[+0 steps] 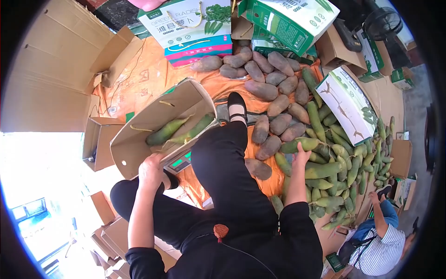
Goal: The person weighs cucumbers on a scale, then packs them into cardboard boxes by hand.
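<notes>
My left hand is closed on the near edge of an open cardboard carton with cord handles. Inside the carton lie green radishes, their pale tips pointing various ways. A scale with a lit green display shows beneath the carton's edge. On the other side, my right hand grips a green radish at the edge of a big heap of green radishes; some of its fingers are hidden.
Brownish-red, oblong root vegetables lie on an orange sheet ahead of my foot. Printed gift cartons stand at the back, with another white carton on the heap. A person in a striped shirt sits at the lower right.
</notes>
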`<move>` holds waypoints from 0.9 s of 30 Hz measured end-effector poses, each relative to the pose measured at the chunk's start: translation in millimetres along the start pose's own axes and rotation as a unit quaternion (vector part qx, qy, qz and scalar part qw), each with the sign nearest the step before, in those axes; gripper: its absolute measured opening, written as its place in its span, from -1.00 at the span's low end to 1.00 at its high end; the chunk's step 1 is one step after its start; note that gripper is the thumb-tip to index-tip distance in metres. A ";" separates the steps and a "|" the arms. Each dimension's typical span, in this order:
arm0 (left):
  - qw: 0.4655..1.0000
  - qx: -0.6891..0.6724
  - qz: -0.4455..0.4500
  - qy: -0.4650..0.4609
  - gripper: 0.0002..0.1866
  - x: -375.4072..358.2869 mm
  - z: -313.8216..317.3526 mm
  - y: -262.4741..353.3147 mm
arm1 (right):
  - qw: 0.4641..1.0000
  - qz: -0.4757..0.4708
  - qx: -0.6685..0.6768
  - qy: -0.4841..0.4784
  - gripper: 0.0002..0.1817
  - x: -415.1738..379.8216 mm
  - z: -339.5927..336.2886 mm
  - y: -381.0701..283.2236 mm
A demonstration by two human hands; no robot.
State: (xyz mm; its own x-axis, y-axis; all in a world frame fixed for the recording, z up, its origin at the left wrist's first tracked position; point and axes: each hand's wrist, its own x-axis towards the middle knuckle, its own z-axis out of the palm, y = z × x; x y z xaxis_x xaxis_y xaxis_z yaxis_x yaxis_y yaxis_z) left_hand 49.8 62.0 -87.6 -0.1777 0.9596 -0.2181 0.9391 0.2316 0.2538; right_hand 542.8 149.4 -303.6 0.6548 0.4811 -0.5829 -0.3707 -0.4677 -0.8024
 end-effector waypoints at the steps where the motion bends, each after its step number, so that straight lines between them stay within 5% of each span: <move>1: 1.000 -0.001 0.003 -0.001 -0.71 -0.3 -0.5 0.1 | 1.000 -0.003 0.002 -0.001 -0.34 -2.5 2.3 -5.2; 3: 1.000 -0.006 0.009 0.001 -0.70 0.0 -1.2 0.9 | 0.981 -0.126 0.011 -0.144 -0.38 -7.5 7.2 -18.6; 5: 1.000 -0.004 0.005 0.000 -0.69 -0.1 -2.2 1.5 | 0.980 -0.130 -0.011 -0.149 -0.36 -37.6 24.7 -57.3; 9: 1.000 -0.006 0.021 0.009 -0.68 -1.4 -1.0 -2.1 | 0.900 -0.281 0.030 -0.333 -0.31 -101.0 66.9 -130.3; 14: 1.000 0.001 0.019 0.006 -0.70 -1.8 -1.5 -1.9 | 0.802 -0.295 0.087 -0.512 -0.32 -223.7 121.8 -207.8; 19: 1.000 0.002 0.021 0.003 -0.74 -2.2 -3.0 -0.9 | 0.684 -0.262 0.023 -0.681 -0.31 -304.6 181.4 -214.6; 23: 1.000 0.008 0.014 -0.011 -0.77 0.2 -2.9 -1.7 | 0.567 -0.490 -0.165 -0.641 -0.31 -338.3 228.8 -168.9; 27: 0.999 0.010 0.028 0.013 -0.76 2.0 4.3 -8.9 | 0.411 -0.559 -0.374 -0.615 -0.35 -355.3 258.7 -129.8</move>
State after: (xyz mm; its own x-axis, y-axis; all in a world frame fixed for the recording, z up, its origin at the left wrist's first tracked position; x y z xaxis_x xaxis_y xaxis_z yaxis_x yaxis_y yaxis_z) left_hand 42.3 61.1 -94.4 -0.1317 0.9751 -0.1786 0.9537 0.1738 0.2454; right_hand 187.9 231.1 -25.4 -0.8587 0.5019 0.1036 0.3174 0.6795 -0.6614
